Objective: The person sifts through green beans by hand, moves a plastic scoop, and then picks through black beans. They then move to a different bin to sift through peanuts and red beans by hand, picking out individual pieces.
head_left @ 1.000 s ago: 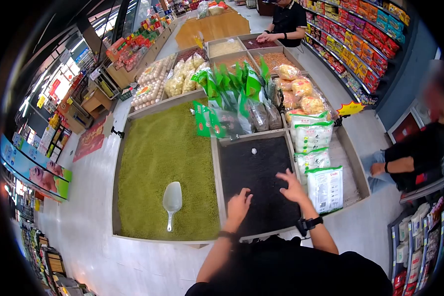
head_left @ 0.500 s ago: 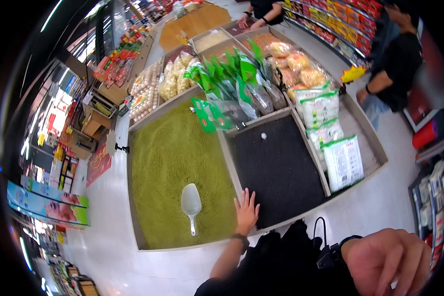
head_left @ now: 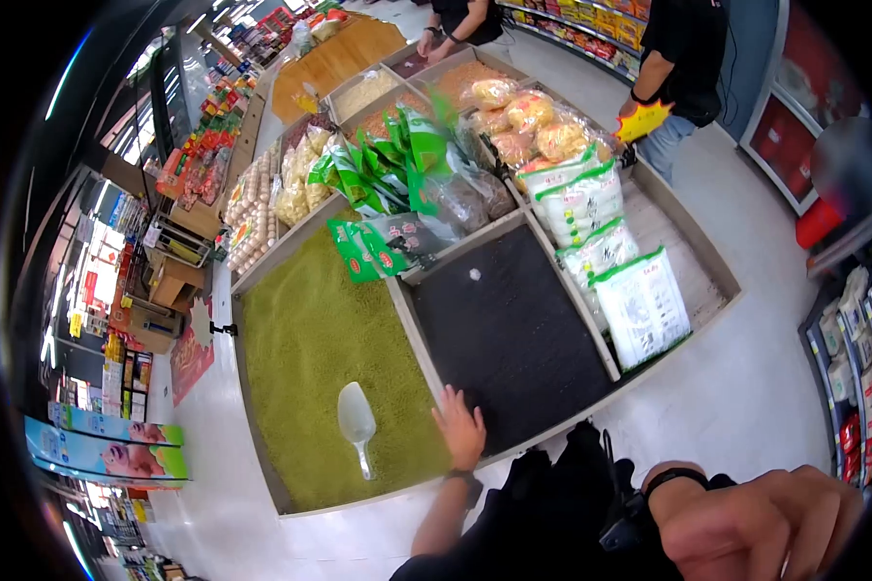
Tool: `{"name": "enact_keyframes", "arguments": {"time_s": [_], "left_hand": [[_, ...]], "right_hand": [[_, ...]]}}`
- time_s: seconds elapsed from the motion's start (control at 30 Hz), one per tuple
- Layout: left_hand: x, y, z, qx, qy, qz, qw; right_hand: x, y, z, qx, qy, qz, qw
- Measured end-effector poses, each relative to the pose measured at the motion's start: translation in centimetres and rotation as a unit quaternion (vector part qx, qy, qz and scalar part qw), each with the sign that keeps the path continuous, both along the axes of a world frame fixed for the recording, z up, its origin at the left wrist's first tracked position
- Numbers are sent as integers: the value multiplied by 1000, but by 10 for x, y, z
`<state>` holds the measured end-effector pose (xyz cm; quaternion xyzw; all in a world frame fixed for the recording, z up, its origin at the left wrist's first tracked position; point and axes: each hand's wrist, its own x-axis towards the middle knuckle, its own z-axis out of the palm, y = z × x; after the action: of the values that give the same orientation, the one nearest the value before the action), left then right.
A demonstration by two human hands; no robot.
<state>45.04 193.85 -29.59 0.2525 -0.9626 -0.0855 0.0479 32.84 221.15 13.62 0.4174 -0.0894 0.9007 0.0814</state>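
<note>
My left hand rests with its fingers stretched out on the wooden divider between two bins. To its left a bin of green beans holds a clear scoop lying on the beans, handle toward me. The bin on its right is filled with small black grains, with a small white object on top. Close to the camera, my right hand is raised at the lower right, fingers curled and closed. What it holds, if anything, is hidden.
Green plastic packages lie behind the bean bin, some hanging over its edge. White bags stand in the right bin, with packed round goods behind. Eggs are at the far left. One person stands at the right, another at the back.
The view has turned, so the bins sit further left and slightly lower. My left hand stays on the divider. My right hand remains raised and closed. The person at the right appears more upright.
</note>
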Motion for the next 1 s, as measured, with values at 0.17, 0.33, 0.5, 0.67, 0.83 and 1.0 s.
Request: {"name": "enact_keyframes", "arguments": {"time_s": [0.17, 0.33, 0.5, 0.67, 0.83, 1.0], "left_hand": [[-3, 3, 0, -9, 2, 13, 1000], [2, 2, -9, -15, 9, 25, 1000], [1, 0, -10, -1, 37, 25, 999], [0, 2, -8, -6, 56, 21, 998], [13, 21, -7, 12, 70, 23, 997], [-19, 122, 26, 62, 194, 21, 979]], "right_hand": [[-37, 14, 14, 72, 8, 88, 993], [-43, 13, 20, 28, 0, 91, 995], [-42, 34, 21, -68, 49, 87, 993], [-22, 95, -22, 81, 51, -129, 987], [-35, 175, -98, 387, -66, -227, 891], [-61, 281, -139, 510, -98, -285, 806]]}}
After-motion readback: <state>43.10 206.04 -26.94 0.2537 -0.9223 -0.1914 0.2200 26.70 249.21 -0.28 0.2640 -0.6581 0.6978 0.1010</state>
